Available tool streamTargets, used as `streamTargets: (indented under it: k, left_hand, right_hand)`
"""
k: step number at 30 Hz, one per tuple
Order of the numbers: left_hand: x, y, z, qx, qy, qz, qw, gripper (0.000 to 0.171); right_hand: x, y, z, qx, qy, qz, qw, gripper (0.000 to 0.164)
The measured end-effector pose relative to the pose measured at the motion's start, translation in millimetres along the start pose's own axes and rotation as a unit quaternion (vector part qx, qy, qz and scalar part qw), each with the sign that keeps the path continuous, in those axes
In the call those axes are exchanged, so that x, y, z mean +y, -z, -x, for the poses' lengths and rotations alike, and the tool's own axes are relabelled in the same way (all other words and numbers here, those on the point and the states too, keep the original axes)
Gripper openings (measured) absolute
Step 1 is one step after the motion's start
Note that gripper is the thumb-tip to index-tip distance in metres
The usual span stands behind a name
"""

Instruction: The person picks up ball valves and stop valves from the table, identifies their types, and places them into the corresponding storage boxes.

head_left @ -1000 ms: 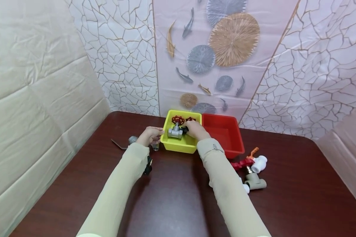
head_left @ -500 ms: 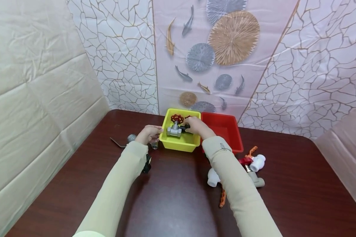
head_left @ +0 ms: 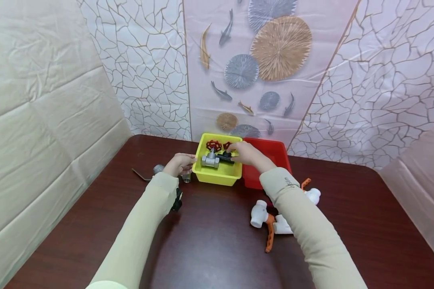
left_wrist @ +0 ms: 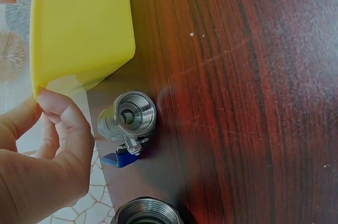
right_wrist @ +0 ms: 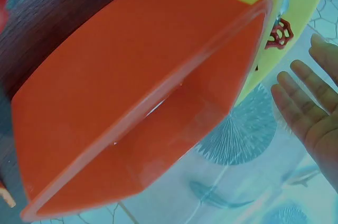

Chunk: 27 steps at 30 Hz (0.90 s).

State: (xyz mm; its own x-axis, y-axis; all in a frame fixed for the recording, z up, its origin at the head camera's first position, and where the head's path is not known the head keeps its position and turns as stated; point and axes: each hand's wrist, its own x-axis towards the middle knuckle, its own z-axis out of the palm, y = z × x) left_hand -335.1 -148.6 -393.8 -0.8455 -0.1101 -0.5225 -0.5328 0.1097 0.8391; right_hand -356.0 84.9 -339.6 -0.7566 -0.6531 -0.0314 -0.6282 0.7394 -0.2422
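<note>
My left hand (head_left: pixel 182 163) pinches the left rim of the yellow bin (head_left: pixel 217 179) between thumb and index finger, as the left wrist view confirms. Inside that bin lie a silver gate valve (head_left: pixel 210 161) with a red handwheel (head_left: pixel 213 145) and a black valve (head_left: pixel 225 158) with a similar red wheel behind it. Over the bin's right side hovers my right hand (head_left: pixel 248 154). In the right wrist view its fingers (right_wrist: pixel 296 100) are spread and hold nothing. Below the left hand, a steel ball valve (left_wrist: pixel 129 115) with a blue handle stands on the table.
A red bin (head_left: pixel 254 179) adjoins the yellow one on its right. White ball valves (head_left: pixel 259 214) with orange handles (head_left: pixel 270 237) and a white fitting (head_left: pixel 282 225) lie at the right front, partly behind my right sleeve. Another metal fitting (left_wrist: pixel 148 213) sits near my left wrist.
The right hand has let go of the black valve, which now lies in the yellow bin, and has drawn up and right. The left hand keeps its grip on the rim.
</note>
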Motion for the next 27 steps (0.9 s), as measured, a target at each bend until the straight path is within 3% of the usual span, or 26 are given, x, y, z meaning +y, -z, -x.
streamTargets:
  k: [13,20,27]
  left_hand:
    - [4.1,0.8,2.8,-0.007,-0.011,-0.031,0.9994,0.035]
    - [2.0,3.8,-0.1,-0.01,-0.01,-0.018,0.9997,0.038]
    - [-2.1,3.6,-5.1,-0.035,-0.045,-0.012,0.9983,0.04]
  right_hand:
    - [4.6,18.4,31.6,0.016,0.015,-0.006,1.0,0.031]
    - [8.9,24.6,47.0,0.008,0.015,0.016,1.0,0.033]
    - [19.1,31.4,70.2,0.023,0.006,0.038,0.999,0.031]
